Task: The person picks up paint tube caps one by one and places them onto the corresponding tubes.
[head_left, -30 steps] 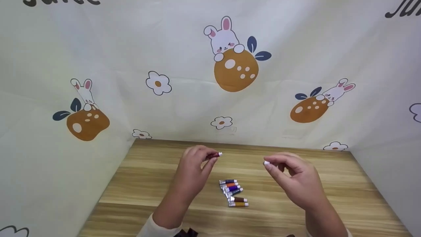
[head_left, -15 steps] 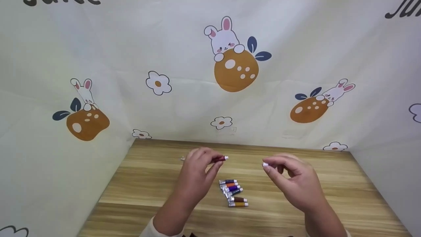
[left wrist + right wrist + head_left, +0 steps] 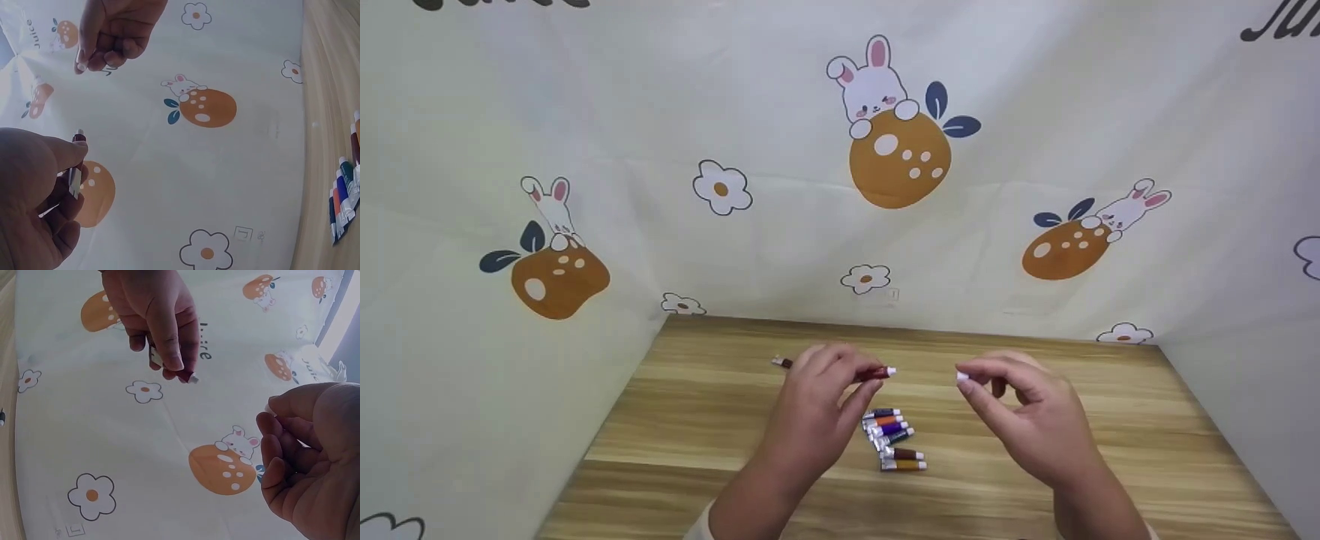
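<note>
My left hand (image 3: 817, 401) pinches a dark red paint tube (image 3: 874, 373), its white tip pointing right, above the table. In the left wrist view the tube (image 3: 77, 163) lies between thumb and fingers, with part of its silvery end showing. Facing it, my right hand (image 3: 1035, 416) pinches a small white cap (image 3: 962, 376) between thumb and index finger. A gap separates the cap from the tube's tip. In the right wrist view only a sliver of the cap (image 3: 270, 408) shows. Below and between the hands lies a group of several paint tubes (image 3: 891, 429) with white caps.
Another dark tube (image 3: 782, 362) lies farther back on the wooden table (image 3: 675, 420), partly hidden behind my left hand. A pale cloth (image 3: 780, 247) printed with rabbits, oranges and flowers stands around the table's back and sides.
My left hand has moved right and slightly toward me with the red tube, narrowing the gap to the cap. The dark tube behind it has come into view. My right hand has barely shifted.
</note>
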{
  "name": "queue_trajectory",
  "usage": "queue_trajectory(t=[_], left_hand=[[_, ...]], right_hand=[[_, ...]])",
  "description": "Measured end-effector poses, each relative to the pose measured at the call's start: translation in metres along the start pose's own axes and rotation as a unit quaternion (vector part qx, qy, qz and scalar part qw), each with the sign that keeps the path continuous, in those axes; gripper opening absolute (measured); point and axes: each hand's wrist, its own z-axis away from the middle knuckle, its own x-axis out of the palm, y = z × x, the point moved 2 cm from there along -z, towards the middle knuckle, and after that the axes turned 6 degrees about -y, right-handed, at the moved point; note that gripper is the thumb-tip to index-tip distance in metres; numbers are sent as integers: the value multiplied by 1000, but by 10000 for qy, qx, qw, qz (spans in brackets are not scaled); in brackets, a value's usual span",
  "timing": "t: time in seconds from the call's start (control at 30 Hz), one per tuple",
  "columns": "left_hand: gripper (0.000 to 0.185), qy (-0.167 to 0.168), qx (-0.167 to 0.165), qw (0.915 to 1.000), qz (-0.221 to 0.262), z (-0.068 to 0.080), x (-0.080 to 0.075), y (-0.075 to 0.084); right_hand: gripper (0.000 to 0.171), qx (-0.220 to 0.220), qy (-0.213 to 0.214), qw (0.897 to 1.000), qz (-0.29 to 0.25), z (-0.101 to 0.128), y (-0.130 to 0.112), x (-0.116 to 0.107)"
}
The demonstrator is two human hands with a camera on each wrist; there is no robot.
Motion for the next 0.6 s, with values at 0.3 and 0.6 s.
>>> queue_trajectory(t=[0.3,0.6], left_hand=[[13,-77,271,9996,44,6,-3,14],[15,-207,459,9987,61,9,-2,22]], right_hand=[[33,52,-265,9992,309,0,-4,2],[30,-201,-537,9978,320,1,-5,7]])
